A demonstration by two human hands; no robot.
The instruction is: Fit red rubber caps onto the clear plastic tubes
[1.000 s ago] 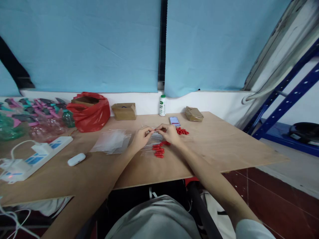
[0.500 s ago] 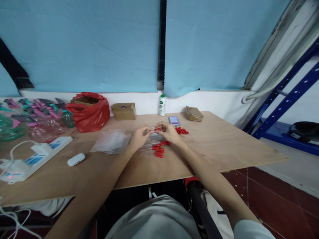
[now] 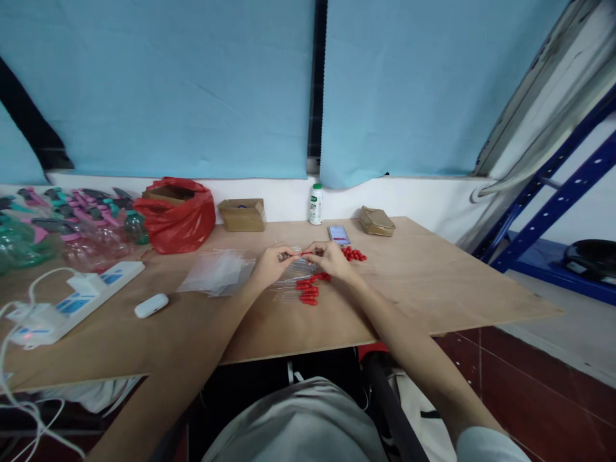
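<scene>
Above the middle of the table, my left hand [image 3: 273,265] and my right hand [image 3: 333,260] meet with fingertips pinched. Between them shows a small red handle [image 3: 307,253], gripped by my right fingers. My left fingers pinch what looks like a thin rod at the handle's end; most of it is hidden. Below my hands lie several thin metal rods [image 3: 291,277] and red-handled rods [image 3: 308,290], their handles pointing right. A cluster of loose red handles [image 3: 355,255] rests just beyond my right hand.
Clear plastic bags [image 3: 216,272] and a white earbud case [image 3: 151,305] lie left, near a power strip [image 3: 91,298]. Behind stand spray bottles [image 3: 96,224], a red bag [image 3: 180,221], a cardboard box [image 3: 242,215], a white bottle [image 3: 316,205], a phone [image 3: 339,235] and a wrapped package [image 3: 376,221].
My hands stay together with the red handle between them, and less of it shows now. My fingers have shifted slightly. The whole view has moved a little.
</scene>
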